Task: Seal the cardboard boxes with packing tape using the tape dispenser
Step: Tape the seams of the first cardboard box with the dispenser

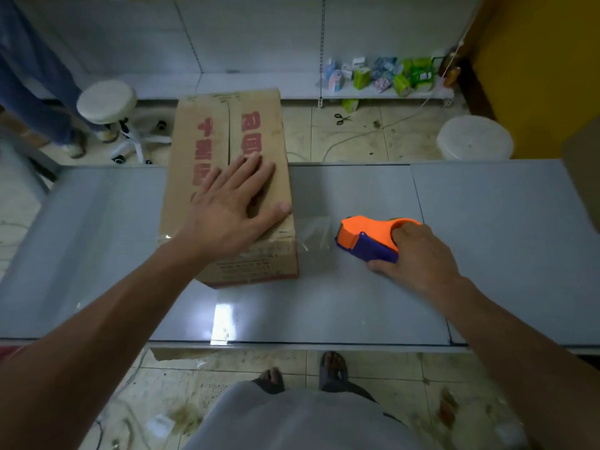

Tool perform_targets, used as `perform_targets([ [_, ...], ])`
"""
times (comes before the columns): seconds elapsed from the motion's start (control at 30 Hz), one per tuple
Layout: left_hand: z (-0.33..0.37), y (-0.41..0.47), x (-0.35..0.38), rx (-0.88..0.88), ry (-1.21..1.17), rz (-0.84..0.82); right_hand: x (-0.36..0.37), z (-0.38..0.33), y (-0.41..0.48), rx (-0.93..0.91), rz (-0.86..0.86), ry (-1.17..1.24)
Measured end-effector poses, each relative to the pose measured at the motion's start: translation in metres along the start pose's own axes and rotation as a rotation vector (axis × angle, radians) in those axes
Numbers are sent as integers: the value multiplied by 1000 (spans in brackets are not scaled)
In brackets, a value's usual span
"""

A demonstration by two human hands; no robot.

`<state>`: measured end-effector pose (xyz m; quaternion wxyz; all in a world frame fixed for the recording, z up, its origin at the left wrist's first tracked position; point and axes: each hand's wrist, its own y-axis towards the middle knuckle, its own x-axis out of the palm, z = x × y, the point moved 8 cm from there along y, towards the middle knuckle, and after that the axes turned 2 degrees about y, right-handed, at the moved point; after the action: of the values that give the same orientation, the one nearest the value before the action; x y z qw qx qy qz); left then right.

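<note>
A brown cardboard box (207,134) with red print lies on the grey table (487,206), its top flaps closed. My left hand (232,204) lies flat on the near part of the box top with fingers straight. To the right of the box, my right hand (417,254) grips an orange and blue tape dispenser (363,237) that sits low over the table. A strip of clear tape (313,232) stretches from the dispenser to the box's near right corner.
Another cardboard box (582,170) shows at the right edge of the table. Beyond the table stand a white stool (107,100), a white lidded bucket (474,138), scissors (342,118) on the floor and a shelf of small packets (383,74). A person's legs (35,79) stand far left.
</note>
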<state>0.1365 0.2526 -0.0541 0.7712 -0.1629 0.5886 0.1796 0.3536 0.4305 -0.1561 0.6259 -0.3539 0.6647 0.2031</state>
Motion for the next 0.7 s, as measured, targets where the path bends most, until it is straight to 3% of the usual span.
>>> perform_targets([
  [0.1,-1,-1,-7,-8,-128,29,-22,-4,-5,32,37,6],
  [0.17,-2,-6,-19,-20,-312,110,-53,-17,-15,38,248,135],
  [0.23,-5,-8,-30,-9,-504,190,-92,-45,-35,41,520,482],
  [0.3,-9,-10,-33,-26,-680,210,-119,-89,-53,-64,656,768],
  [0.37,-13,-10,-37,-12,-769,234,-129,-145,-62,-260,632,817],
  [0.47,-8,-18,-64,105,-596,339,-121,-200,-63,-525,577,686],
  [0.57,-10,-42,-82,214,-440,402,-109,-211,-58,-666,604,512],
  [0.7,-28,-70,-49,359,-148,299,-94,-219,-48,-843,541,298],
])
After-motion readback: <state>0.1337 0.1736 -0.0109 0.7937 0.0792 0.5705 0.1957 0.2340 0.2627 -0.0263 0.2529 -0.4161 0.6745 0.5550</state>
